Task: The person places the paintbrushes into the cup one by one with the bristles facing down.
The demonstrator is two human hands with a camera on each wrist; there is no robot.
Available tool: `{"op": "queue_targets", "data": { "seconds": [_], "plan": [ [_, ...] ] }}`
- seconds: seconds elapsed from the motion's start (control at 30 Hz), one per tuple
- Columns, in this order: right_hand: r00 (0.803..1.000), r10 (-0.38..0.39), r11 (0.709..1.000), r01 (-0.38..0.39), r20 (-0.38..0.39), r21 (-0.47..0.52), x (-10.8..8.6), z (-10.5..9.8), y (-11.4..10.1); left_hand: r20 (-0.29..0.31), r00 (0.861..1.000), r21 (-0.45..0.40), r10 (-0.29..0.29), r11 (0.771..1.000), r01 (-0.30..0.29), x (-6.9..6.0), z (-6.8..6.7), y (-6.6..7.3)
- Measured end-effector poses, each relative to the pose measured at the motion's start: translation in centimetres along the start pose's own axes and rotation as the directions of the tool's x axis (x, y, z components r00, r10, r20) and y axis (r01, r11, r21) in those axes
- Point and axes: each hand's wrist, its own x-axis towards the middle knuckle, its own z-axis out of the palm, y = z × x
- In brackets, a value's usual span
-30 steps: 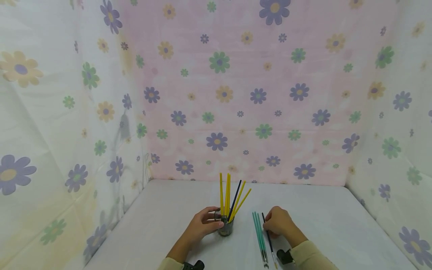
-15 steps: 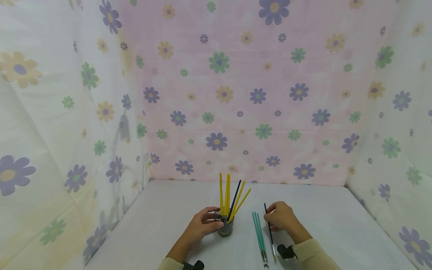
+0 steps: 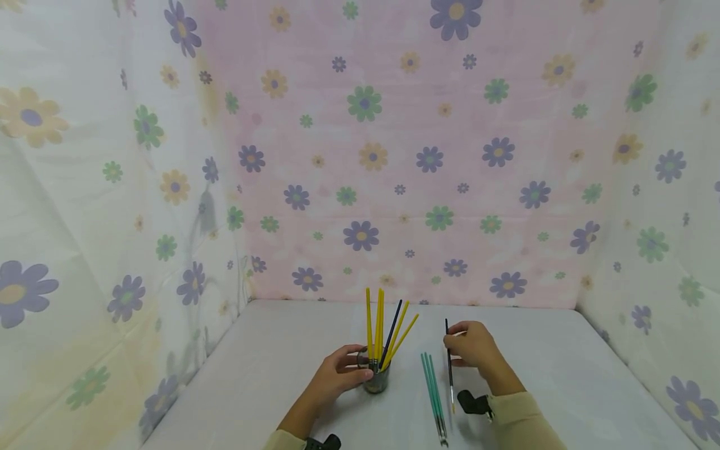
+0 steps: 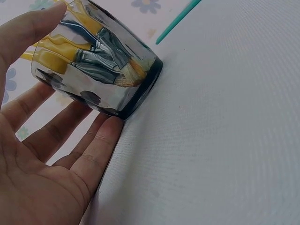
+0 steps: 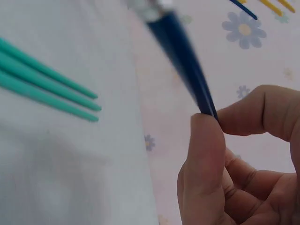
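Note:
A clear glass stands upright with several yellow brushes and one dark blue brush in it, bristles down. My left hand curls round the glass from the left; in the left wrist view the thumb and fingers lie either side of the glass. My right hand pinches a dark brush by its handle, tip pointing down; the right wrist view shows its dark blue handle between thumb and forefinger. Three teal brushes lie between the glass and that brush.
The white tabletop reaches back to a pink flowered curtain, with pale flowered cloth at the left and right. Black wrist devices, one at each sleeve, show near the front.
My right hand has moved away from me with the dark brush, which now stands farther back and more upright. My left hand, the glass and the teal brushes have stayed in place.

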Motion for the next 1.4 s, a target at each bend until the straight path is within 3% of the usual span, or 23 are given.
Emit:
{"op": "queue_targets", "data": {
  "seconds": [0.43,0.77,1.03,1.4],
  "plan": [
    [0.999,-0.039,0.993,0.038,-0.001,0.108,-1.1,-0.2,-0.9,0.000,1.000,-0.004,0.008,1.000,-0.008,0.0,0.0,-0.2],
    [0.994,-0.094,0.971,0.104,-0.053,0.216,-1.7,-1.1,-2.0,0.009,1.000,-0.006,0.008,1.000,-0.007,0.1,0.0,-0.2],
    [0.981,-0.167,0.955,0.187,-0.102,0.229,-2.7,-0.9,-3.6,0.004,1.000,0.004,0.011,1.000,-0.011,0.1,0.0,-0.2],
    [0.960,-0.197,0.941,0.242,-0.198,0.238,-3.2,-0.6,-4.5,-0.002,1.000,0.011,0.001,1.000,-0.001,-0.1,0.0,0.0]
  ]
}}
